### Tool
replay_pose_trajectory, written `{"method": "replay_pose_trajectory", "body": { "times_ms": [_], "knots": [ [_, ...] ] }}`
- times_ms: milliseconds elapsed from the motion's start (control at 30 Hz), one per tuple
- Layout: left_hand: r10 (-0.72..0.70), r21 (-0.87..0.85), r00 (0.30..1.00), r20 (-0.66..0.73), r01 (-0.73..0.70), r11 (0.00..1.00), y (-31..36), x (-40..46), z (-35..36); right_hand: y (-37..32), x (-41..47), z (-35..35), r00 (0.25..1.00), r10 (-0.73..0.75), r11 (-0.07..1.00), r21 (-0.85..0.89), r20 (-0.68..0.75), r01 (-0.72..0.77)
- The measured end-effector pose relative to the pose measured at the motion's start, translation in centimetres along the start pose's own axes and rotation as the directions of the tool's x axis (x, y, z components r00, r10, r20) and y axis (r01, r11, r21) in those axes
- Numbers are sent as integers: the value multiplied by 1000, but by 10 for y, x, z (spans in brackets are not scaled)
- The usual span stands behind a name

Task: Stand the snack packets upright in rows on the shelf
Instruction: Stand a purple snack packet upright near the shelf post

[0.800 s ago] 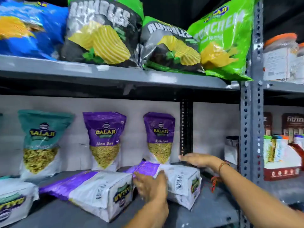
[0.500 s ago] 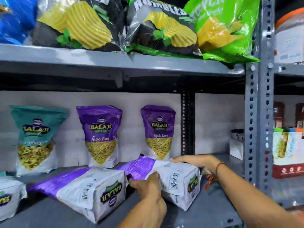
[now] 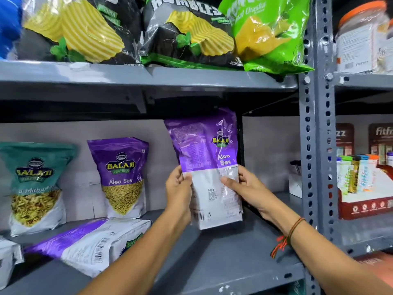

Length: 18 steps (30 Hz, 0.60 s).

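I hold a purple and white Aloo Sev packet (image 3: 207, 167) upright above the grey shelf (image 3: 223, 262), its back toward me. My left hand (image 3: 177, 191) grips its left edge and my right hand (image 3: 242, 186) grips its right edge. It covers the packet that stood behind it. Against the back wall another purple Aloo Sev packet (image 3: 123, 177) and a teal packet (image 3: 34, 186) stand upright. One more purple packet (image 3: 91, 243) lies flat on the shelf at the front left. A white packet corner (image 3: 8, 258) lies at the far left edge.
Large chip bags (image 3: 187, 33) sit on the upper shelf (image 3: 148, 76) just above the held packet. A perforated grey upright post (image 3: 316, 145) bounds the shelf on the right. Beyond it are jars (image 3: 361, 37) and a red display box (image 3: 365, 199).
The packet that lay flat at the front right has been lifted off the shelf by both hands and turned upright. The camera has moved closer and tilted up.
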<state>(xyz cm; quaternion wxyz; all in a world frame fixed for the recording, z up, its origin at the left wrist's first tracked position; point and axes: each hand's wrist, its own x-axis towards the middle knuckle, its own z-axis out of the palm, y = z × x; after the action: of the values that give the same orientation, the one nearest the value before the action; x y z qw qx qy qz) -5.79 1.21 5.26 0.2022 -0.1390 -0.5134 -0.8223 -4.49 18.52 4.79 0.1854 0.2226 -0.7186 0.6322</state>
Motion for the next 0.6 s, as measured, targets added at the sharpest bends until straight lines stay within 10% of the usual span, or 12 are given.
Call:
{"method": "replay_pose_trajectory", "body": {
  "times_ms": [400,600],
  "knots": [
    [-147,128,980,134,130,983,-47,4,-22,39,-24,6,992,33,995,-88,-124,-44],
    [-410,60,906,103,406,912,-47,1,-34,33,-68,44,842,-148,927,-370,-519,-66]
  ]
}}
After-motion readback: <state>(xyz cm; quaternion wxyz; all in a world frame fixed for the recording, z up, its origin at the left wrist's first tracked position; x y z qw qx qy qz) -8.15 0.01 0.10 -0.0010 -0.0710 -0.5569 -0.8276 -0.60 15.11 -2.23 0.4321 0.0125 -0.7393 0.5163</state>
